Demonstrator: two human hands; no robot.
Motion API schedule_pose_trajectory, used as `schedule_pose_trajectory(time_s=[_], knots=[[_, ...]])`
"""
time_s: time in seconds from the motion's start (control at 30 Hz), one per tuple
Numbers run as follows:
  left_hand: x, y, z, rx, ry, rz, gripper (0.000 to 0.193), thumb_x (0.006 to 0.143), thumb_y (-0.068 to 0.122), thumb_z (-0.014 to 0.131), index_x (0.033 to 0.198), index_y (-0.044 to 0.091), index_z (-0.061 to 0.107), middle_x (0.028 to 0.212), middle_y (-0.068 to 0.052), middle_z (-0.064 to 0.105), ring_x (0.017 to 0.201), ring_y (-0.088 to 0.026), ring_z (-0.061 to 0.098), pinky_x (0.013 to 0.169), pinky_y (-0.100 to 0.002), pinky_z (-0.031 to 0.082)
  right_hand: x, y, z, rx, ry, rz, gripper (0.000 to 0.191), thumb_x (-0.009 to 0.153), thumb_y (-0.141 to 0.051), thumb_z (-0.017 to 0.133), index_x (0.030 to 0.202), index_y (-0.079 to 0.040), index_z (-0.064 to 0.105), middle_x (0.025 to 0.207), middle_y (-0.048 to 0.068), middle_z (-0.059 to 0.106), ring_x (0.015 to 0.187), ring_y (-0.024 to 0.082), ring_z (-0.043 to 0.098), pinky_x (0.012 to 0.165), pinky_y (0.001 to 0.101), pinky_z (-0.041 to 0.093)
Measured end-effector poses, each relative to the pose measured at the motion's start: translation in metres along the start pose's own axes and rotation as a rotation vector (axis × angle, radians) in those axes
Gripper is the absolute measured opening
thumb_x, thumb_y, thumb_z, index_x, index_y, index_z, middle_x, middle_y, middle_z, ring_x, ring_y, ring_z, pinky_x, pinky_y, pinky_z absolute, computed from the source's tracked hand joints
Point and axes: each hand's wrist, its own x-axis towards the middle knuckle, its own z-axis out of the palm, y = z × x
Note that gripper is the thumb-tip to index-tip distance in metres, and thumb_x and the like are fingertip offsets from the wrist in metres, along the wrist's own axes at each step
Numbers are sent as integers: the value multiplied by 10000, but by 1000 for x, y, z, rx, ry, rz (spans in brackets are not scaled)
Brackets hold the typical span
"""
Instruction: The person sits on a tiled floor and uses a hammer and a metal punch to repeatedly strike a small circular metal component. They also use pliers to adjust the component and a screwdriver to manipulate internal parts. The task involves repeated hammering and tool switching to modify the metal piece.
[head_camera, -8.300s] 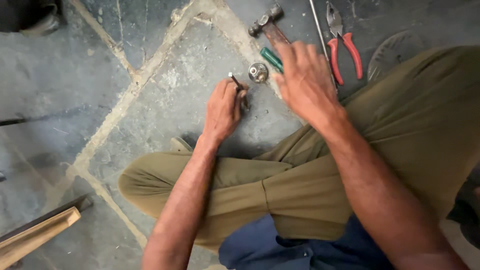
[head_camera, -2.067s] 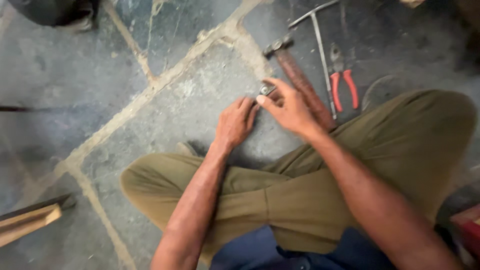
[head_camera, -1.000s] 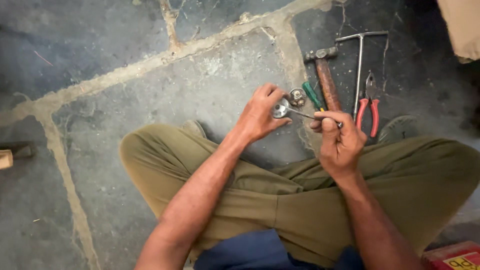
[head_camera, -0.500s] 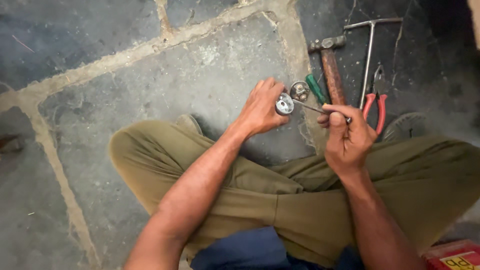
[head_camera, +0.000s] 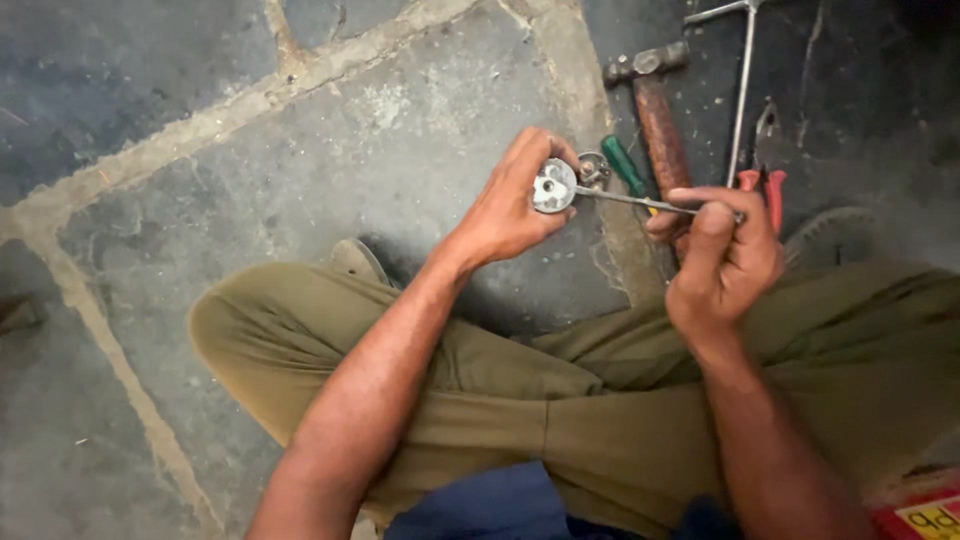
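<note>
My left hand (head_camera: 510, 205) grips a small round silver metal part (head_camera: 553, 186), its face with small holes turned up toward me. My right hand (head_camera: 722, 262) holds a thin screwdriver (head_camera: 630, 198) by its handle; the steel shaft runs left and its tip meets the edge of the round part. Both hands hover above the stone floor in front of my crossed legs. A second small round metal piece (head_camera: 594, 169) lies on the floor just behind the held part.
On the floor behind my hands lie a green-handled screwdriver (head_camera: 625, 166), a wooden-handled hammer (head_camera: 652, 105), red-handled pliers (head_camera: 771, 165) and a long thin metal T-bar tool (head_camera: 742, 80). A red box corner (head_camera: 925, 515) shows at the bottom right. The floor is grey stone slabs with pale joints.
My left hand has lifted the round part off the floor, and my right hand has picked up the thin screwdriver and brought its tip to the part. The view shifted left.
</note>
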Motion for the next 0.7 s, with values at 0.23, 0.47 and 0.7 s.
schedule_pose_trajectory(time_s=[0.23, 0.47, 0.7], knots=[[11, -14, 0, -509, 22, -358, 509, 844, 213, 839, 1214, 52, 529, 1104, -74, 720, 954, -165, 704, 768, -356, 622, 3, 5, 2, 84, -35, -37, 425, 1283, -344, 441, 1206, 52, 575, 893, 154, 682, 768, 165, 674, 734, 272, 560], [17, -26, -11, -1118, 114, -635, 540, 977, 490, 623, 1196, 24, 462, 980, -227, 736, 840, -300, 790, 701, -396, 680, 20, 18, -6, 480, 42, 127, 407, 1269, -359, 457, 1167, 23, 553, 799, 167, 653, 664, 189, 624, 655, 294, 528], [14, -26, -14, -1216, 109, -730, 550, 959, 550, 598, 1173, 43, 577, 856, -203, 748, 691, -283, 775, 580, -360, 650, 19, 29, 5, 232, -135, 109, 413, 1231, -369, 423, 1167, 7, 580, 791, 88, 652, 675, 134, 638, 639, 258, 540]])
